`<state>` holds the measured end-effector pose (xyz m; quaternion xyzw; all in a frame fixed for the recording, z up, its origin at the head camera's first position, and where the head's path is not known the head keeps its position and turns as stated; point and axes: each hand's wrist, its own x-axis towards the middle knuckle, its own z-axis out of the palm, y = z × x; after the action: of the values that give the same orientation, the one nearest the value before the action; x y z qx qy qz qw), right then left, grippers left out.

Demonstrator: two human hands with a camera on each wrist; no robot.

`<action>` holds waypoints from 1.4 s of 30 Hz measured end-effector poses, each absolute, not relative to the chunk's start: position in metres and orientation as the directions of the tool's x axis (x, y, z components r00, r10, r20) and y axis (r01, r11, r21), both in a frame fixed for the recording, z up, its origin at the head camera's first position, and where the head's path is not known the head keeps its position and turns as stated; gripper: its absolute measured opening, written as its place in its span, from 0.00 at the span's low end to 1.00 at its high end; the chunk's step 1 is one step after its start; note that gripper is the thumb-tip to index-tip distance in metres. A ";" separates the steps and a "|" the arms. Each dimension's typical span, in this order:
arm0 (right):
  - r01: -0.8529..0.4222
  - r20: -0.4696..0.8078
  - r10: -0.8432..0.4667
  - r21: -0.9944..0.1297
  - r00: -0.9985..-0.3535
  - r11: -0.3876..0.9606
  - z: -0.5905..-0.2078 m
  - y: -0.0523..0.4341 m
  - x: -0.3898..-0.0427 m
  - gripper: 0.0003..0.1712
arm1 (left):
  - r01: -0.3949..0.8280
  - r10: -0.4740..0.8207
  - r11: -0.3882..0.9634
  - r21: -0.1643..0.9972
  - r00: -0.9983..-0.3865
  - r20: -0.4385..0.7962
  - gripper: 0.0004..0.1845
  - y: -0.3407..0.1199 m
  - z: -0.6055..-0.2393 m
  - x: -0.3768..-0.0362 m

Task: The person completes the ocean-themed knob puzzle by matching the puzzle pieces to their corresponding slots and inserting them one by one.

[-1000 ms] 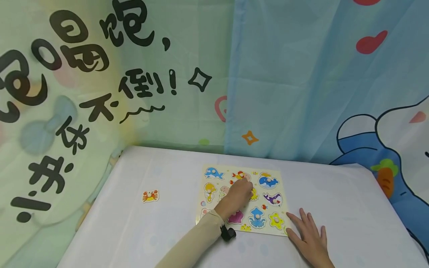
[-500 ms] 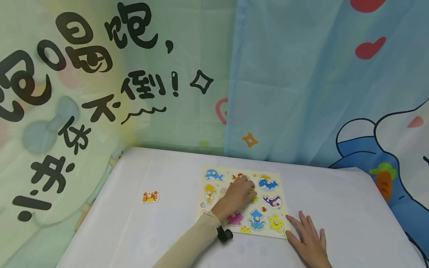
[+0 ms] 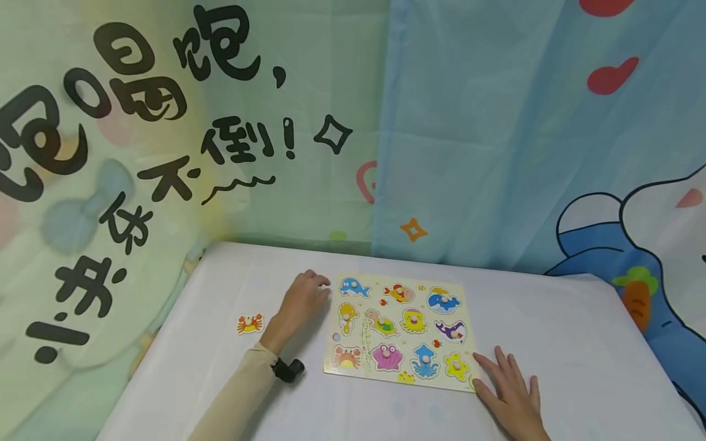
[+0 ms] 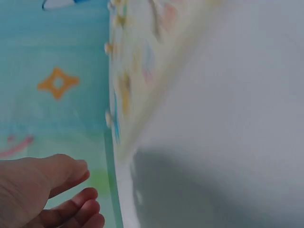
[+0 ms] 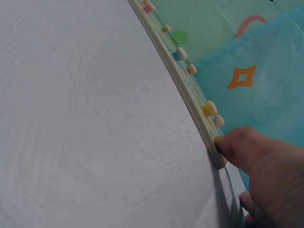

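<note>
The left hand (image 3: 300,300), loosely curled and empty, hovered between the puzzle board (image 3: 401,329) and the loose crab piece (image 3: 250,323) at its eight o'clock. The right hand (image 3: 510,395) lay flat, steadying the board's corner. Judged next: pinching the crab.

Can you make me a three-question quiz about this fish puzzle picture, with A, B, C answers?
1. Where is the loose crab piece?
A. on the board
B. on the table left of the board
C. in the right hand

2. What colour is the shell on the board?
A. pink
B. green
C. black

3. What is the right hand doing?
A. holding a piece in the air
B. making a fist
C. lying flat, fingers at the board's corner

Answers:
1 B, the crab lies alone on the white table, near the left hand.
2 A, the shell in the bottom row is pink.
3 C, its straight fingers touch the board's near right corner.
</note>
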<state>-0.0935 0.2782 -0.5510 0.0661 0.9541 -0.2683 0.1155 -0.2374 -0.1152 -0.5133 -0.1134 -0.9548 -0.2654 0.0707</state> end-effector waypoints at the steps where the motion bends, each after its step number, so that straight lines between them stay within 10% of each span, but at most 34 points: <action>1: 0.189 -0.257 0.063 -0.500 -0.964 0.845 -0.551 0.278 -0.094 0.39 | 0.238 0.159 0.845 0.480 -0.967 0.201 0.08 -0.128 -0.514 -0.234; 20: 0.217 -0.304 0.066 -0.497 -0.950 0.840 -0.553 0.280 -0.097 0.41 | 0.225 0.050 0.906 0.357 -0.897 0.438 0.11 -0.225 -0.528 -0.143; 42: 0.189 -0.258 0.060 -0.512 -0.964 0.838 -0.552 0.278 -0.093 0.39 | 0.125 0.054 0.904 0.409 -0.982 0.181 0.05 -0.234 -0.520 -0.158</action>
<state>-0.0931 0.2782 -0.5521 0.0654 0.9515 -0.2771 0.1164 -0.1583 -0.2336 -0.5195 -0.0459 -0.9722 -0.2140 0.0828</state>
